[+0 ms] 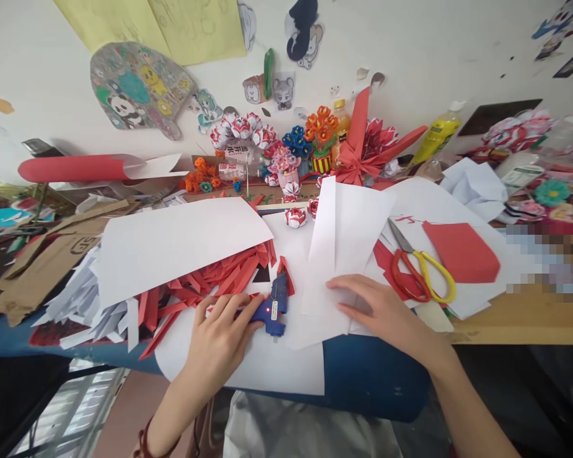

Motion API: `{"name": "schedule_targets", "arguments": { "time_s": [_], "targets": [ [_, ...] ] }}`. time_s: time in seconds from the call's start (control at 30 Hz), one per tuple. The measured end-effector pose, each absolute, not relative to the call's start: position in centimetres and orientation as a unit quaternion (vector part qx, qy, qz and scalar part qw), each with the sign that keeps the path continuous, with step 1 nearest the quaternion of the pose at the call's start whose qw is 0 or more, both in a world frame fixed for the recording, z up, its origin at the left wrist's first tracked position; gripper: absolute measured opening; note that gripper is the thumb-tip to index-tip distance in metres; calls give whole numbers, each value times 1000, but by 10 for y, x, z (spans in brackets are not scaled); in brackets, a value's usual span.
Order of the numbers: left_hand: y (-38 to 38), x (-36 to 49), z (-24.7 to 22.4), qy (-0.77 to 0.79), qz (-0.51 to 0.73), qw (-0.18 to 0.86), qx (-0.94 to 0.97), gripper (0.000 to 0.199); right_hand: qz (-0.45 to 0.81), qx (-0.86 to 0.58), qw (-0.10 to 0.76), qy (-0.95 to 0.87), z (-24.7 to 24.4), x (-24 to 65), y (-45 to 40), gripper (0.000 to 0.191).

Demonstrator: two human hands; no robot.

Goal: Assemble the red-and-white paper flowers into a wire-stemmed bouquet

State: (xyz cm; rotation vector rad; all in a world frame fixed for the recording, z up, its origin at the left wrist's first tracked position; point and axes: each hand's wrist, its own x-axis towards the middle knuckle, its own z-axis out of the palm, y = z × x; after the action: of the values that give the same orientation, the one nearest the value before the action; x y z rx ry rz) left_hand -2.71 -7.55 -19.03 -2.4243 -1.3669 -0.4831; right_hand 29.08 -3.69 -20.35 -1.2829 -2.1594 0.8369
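Observation:
My left hand (pixel 226 331) is closed around the handle of a blue hot glue gun (pixel 277 299), which lies on the table with a small red light lit. Beneath it is a white sheet (pixel 286 369). Over on the right, my right hand (pixel 382 312) rests its fingertips on white paper (pixel 356 222), thumb and forefinger apart. A narrow folded strip (pixel 323 235) stands out along that paper. Folded red paper strips (pixel 219 273) are heaped beyond my left hand, partly covered by another white sheet (pixel 186 242).
Scissors (pixel 415 270) with red and yellow handles lie right of my right hand, near red paper (pixel 463 251). Folded white strips (pixel 100 305) and cardboard (pixel 52 261) occupy the left. Paper flowers (pixel 296 217) and bottles (pixel 439 133) line the back by the wall.

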Motion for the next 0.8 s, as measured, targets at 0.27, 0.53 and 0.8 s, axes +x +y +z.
{"name": "schedule_targets", "arguments": {
  "time_s": [0.27, 0.53, 0.8],
  "targets": [
    [-98, 11, -176, -468, -228, 195, -831, 34, 262, -482, 268, -792, -221, 288, -50, 41],
    [-93, 69, -209, -364, -126, 155, -909, 67, 300, -474, 263, -785, -218, 293, -50, 52],
    [-94, 72, -209, -384, -114, 177, -899, 69, 347, -469, 267, -767, -216, 296, -49, 65]
  ]
}}
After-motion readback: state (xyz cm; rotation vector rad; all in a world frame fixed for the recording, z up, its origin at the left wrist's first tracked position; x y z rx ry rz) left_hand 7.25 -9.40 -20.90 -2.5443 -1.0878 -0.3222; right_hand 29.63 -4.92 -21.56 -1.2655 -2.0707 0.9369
